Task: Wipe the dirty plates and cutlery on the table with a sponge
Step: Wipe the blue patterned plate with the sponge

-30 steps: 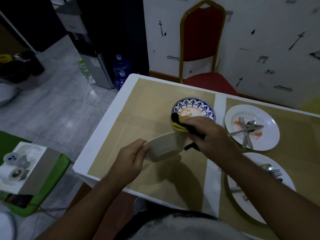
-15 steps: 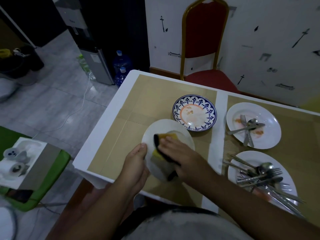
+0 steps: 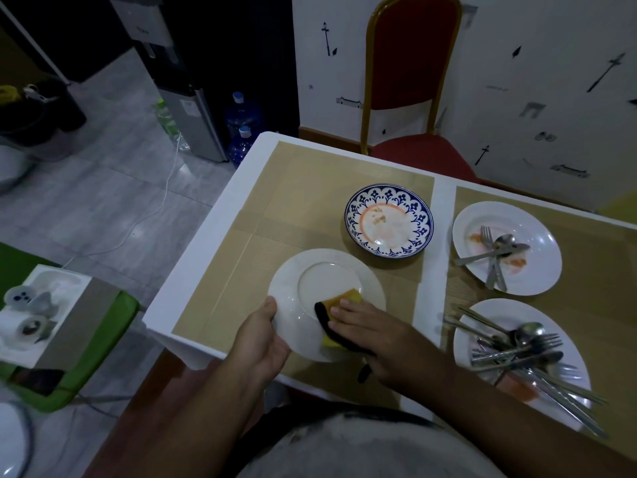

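Note:
A white plate (image 3: 312, 288) lies bottom-up on the tan placemat near the table's front edge. My left hand (image 3: 263, 338) grips its near-left rim. My right hand (image 3: 370, 331) presses a yellow sponge with a black scouring side (image 3: 346, 300) flat onto the plate's near-right part. Behind it stands a blue-patterned plate (image 3: 388, 220) with orange smears. At the right, a white plate (image 3: 508, 248) with red smears holds a fork and spoons, and a nearer white plate (image 3: 499, 320) carries a pile of several forks, spoons and knives (image 3: 524, 350).
The white table (image 3: 206, 250) ends at the left and near edges. A red chair with a gold frame (image 3: 410, 81) stands behind it against the wall. On the floor at left are water bottles (image 3: 243, 115), a cable, and a green stool with a box (image 3: 51, 326).
The plate, held tilted in the air a second ago, now lies flat on the mat. The sponge has slid toward the plate's near-right side. The view has shifted slightly.

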Available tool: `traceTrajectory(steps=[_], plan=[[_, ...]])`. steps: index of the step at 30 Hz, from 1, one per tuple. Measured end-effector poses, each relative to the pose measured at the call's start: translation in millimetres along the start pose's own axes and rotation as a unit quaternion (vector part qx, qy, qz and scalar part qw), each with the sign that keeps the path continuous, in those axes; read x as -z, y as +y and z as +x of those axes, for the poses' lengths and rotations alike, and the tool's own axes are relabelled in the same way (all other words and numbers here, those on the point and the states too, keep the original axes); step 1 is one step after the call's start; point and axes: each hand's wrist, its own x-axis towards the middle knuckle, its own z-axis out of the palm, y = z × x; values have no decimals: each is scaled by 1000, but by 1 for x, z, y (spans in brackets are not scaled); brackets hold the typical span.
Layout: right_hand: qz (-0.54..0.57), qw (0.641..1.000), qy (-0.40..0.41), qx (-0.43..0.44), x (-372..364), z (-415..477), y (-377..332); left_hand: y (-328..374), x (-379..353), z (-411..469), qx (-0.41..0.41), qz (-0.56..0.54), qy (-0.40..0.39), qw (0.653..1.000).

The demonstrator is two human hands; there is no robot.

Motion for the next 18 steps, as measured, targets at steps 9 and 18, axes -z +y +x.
traceTrajectory(steps=[9, 18], plan=[[55, 977, 84, -188, 21, 42, 15, -5, -4, -6, -44, 50, -36, 997], [54, 991, 12, -120, -16, 8, -10, 10, -1, 3, -70, 55, -35, 995]])
